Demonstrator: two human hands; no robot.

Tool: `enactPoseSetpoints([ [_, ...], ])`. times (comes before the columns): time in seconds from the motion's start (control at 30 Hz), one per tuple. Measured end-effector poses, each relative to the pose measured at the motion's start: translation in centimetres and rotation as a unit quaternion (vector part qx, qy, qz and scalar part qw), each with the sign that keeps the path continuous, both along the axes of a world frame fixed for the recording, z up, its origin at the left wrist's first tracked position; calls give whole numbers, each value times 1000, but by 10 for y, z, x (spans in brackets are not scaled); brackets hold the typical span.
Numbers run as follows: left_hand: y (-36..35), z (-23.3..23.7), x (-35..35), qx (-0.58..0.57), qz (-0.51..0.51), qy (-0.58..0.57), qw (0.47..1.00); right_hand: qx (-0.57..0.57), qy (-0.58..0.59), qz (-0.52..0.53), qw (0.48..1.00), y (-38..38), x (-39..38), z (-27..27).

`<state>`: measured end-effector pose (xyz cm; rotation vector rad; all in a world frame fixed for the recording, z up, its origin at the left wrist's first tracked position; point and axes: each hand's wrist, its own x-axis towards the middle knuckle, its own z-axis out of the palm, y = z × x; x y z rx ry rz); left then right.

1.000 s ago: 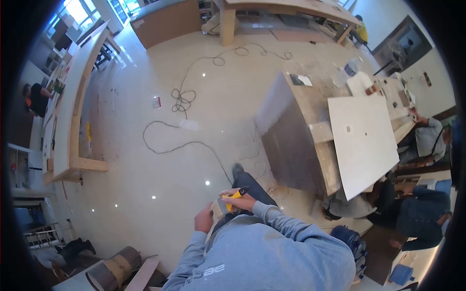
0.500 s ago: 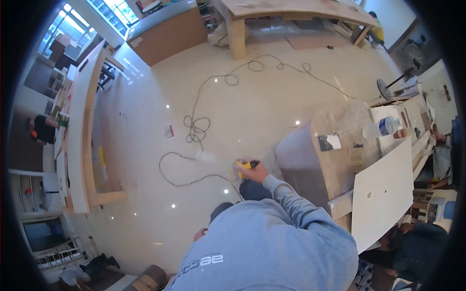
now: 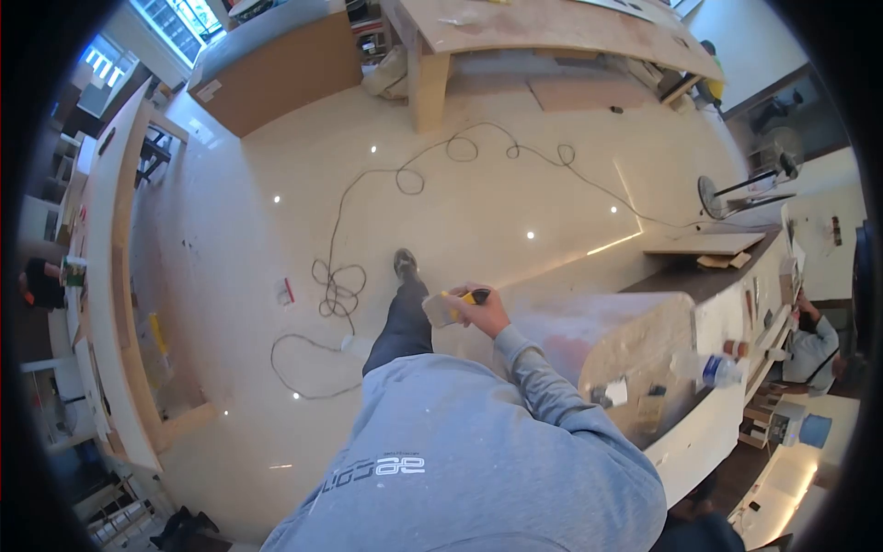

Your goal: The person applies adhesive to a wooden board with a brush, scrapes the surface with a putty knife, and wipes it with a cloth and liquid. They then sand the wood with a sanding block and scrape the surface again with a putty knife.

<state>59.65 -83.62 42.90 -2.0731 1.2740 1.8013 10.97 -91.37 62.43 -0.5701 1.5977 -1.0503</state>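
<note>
A yellow-black tool (image 3: 471,297) and a small pale block (image 3: 440,310) are gripped in the right hand (image 3: 480,311), held near the dusty counter (image 3: 635,345); left hand is unseen.

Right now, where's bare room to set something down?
Bare: the dusty pale worktop between the right hand, holding the yellow-and-black utility knife, and the clear plastic bottle. Crowded: its lower edge, with paper scraps, and the floor by the coiled black cable.
</note>
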Motion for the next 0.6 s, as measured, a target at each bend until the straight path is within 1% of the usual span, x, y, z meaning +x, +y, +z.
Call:
enactPoseSetpoints([
  [0.07,-76,-17,-29,4,-5,4,1000,-11,-3,-74,997,-46,-38,-15],
  [0.13,-163,-24,-64,17,-1,13,1000,-31,-7,-150,988,-97,-87,-15],
  [0.23,-289,-25,-123,18,26,36,999,-65,148,-90,983,-174,-166,10],
  [0.3,-370,-10,-164,-18,38,65,997,-77,166,-60,981,-229,-225,33],
  [0.33,-405,0,-184,-46,43,86,994,-109,195,-80,971,-259,-253,43],
  [0.37,-439,13,-205,-77,49,111,990,-109,213,-109,965,-290,-282,57],
  [0.43,-492,39,-243,-120,80,153,978,-167,276,-141,936,-353,-346,77],
  [0.47,-513,52,-261,-141,95,172,970,-167,309,-151,924,-384,-380,82],
  [0.5,-527,64,-276,-154,107,166,968,-167,341,-160,911,-415,-415,83],
  [0.57,-539,79,-301,-181,136,152,962,-228,401,-148,875,-484,-482,73],
  [0.6,-535,74,-308,-172,167,153,959,-198,434,-136,868,-519,-513,70],
])
